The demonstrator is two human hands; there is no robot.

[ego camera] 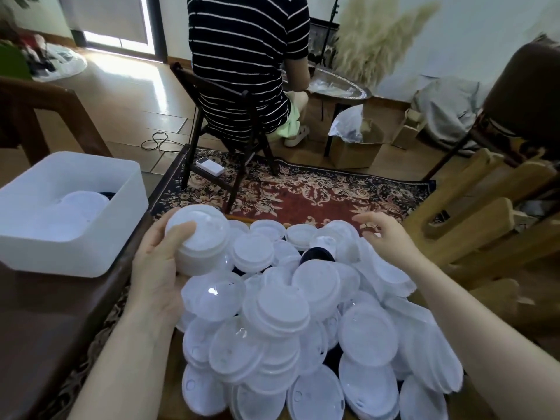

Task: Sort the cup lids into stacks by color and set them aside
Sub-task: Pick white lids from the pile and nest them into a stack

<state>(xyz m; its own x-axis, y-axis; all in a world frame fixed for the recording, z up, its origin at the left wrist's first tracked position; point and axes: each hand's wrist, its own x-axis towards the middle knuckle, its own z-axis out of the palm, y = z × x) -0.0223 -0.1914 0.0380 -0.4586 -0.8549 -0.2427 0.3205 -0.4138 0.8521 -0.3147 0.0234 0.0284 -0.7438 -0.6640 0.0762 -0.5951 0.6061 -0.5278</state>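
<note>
Many round glossy plastic lids (303, 313)

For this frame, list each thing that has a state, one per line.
left hand: grips a stack of white lids, held above the pile
right hand: open, fingers relaxed over the pile, holding nothing
lid pile: loose, unsorted, mostly white
black lid: half buried in the pile
white bin: open, holding white lids
</note>
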